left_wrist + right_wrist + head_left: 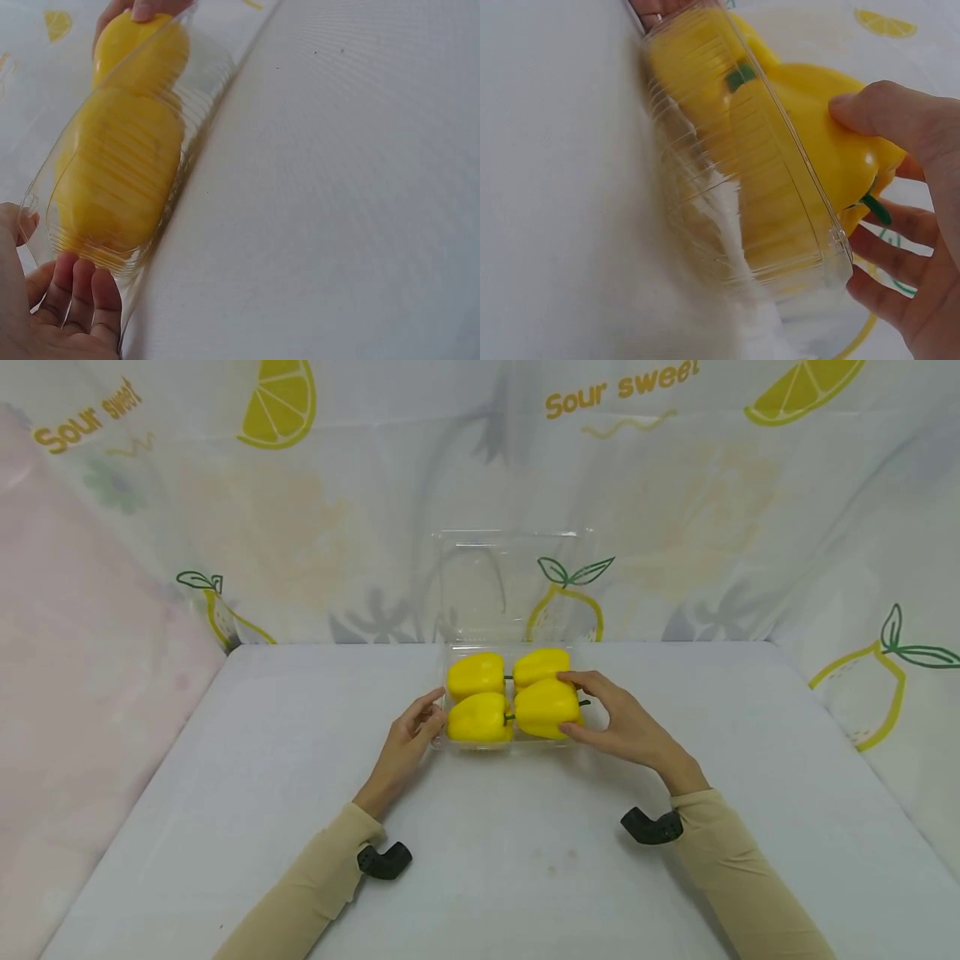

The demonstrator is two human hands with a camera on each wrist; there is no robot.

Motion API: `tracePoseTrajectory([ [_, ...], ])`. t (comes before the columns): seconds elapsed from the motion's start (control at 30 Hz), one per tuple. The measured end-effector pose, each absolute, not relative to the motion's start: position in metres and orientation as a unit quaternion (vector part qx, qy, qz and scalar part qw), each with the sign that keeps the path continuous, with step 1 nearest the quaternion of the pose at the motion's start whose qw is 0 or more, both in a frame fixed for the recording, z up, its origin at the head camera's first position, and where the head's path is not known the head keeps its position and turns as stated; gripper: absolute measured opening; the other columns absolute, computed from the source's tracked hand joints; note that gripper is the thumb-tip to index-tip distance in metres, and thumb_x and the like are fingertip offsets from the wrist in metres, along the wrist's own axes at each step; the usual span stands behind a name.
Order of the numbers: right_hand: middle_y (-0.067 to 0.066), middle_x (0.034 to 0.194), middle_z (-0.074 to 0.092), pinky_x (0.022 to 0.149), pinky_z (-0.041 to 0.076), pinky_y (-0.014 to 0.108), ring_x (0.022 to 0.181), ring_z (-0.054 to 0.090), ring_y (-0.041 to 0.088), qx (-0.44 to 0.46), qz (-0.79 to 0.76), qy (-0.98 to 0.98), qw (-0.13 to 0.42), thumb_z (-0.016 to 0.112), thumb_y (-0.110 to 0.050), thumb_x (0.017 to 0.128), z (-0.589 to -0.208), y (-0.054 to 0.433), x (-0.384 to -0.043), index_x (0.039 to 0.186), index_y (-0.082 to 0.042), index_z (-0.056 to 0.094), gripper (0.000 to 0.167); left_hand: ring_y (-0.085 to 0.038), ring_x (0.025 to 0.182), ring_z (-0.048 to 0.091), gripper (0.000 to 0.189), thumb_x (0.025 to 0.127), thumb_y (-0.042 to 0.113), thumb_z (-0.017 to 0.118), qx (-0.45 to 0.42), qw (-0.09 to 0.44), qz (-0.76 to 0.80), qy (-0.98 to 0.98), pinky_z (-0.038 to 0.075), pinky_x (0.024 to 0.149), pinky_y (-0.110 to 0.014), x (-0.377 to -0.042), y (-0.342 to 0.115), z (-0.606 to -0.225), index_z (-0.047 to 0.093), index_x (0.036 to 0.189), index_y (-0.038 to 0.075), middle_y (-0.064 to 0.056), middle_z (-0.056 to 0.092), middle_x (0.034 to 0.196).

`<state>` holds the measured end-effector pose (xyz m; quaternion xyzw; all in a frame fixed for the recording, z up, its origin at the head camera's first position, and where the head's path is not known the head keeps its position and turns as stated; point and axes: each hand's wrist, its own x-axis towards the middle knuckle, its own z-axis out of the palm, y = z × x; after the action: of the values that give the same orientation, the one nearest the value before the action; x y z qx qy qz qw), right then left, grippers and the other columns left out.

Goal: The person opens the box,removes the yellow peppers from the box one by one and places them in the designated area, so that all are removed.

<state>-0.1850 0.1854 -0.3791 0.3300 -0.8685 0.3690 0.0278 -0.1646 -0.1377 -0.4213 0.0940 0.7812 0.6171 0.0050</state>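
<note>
Several yellow bell peppers sit in two rows in a clear plastic clamshell container [480, 746] whose lid [487, 585] stands raised at the back. My right hand [626, 722] grips the front right bell pepper [546, 708], thumb on its near side and fingers behind. That pepper stands above the rim in the right wrist view, its green stem [876, 210] pointing toward the palm. My left hand [408, 735] holds the container's left end. In the left wrist view its fingertips [82, 270] meet the end wall, beside the front left bell pepper [116, 169], and the thumb is at the rim.
The container stands on a white table [480, 860] near its back edge. Behind hangs a white curtain [375, 527] printed with lemons. Black wrist mounts [651, 827] sit at both sleeve cuffs.
</note>
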Motion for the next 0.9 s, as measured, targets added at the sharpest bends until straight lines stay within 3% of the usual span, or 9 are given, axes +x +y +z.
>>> tracePoseTrajectory([
  [0.37, 0.004, 0.136, 0.049, 0.100, 0.042, 0.045, 0.119, 0.050, 0.021, 0.333, 0.374, -0.864, 0.047, 0.075, -0.021, 0.081, -0.380, 0.191, -0.189, 0.138, -0.017, 0.044, 0.065, -0.010, 0.089, 0.049, 0.042, 0.099, 0.019, 0.050, 0.102, -0.017, 0.614, 0.783, 0.044, 0.073, -0.015, -0.174, -0.141, -0.444, 0.045, 0.140, 0.008, -0.014, 0.051, 0.107],
  [0.63, 0.004, 0.135, 0.050, 0.099, 0.043, 0.043, 0.119, 0.049, 0.020, 0.350, 0.372, -0.857, 0.065, 0.076, -0.017, 0.080, -0.381, 0.192, -0.191, 0.136, -0.015, 0.046, 0.064, -0.007, 0.088, 0.048, 0.043, 0.098, 0.010, 0.049, 0.089, 0.003, 0.614, 0.784, 0.043, 0.074, -0.014, -0.161, -0.137, -0.417, 0.042, 0.139, -0.002, -0.015, 0.051, 0.107],
  [0.9, 0.007, 0.136, 0.049, 0.097, 0.043, 0.044, 0.120, 0.048, 0.021, 0.354, 0.379, -0.850, 0.090, 0.076, -0.012, 0.079, -0.378, 0.194, -0.192, 0.137, -0.009, 0.045, 0.066, -0.007, 0.087, 0.048, 0.043, 0.099, 0.011, 0.048, 0.091, 0.005, 0.609, 0.788, 0.043, 0.073, -0.016, -0.160, -0.136, -0.413, 0.042, 0.140, -0.001, -0.014, 0.050, 0.107],
])
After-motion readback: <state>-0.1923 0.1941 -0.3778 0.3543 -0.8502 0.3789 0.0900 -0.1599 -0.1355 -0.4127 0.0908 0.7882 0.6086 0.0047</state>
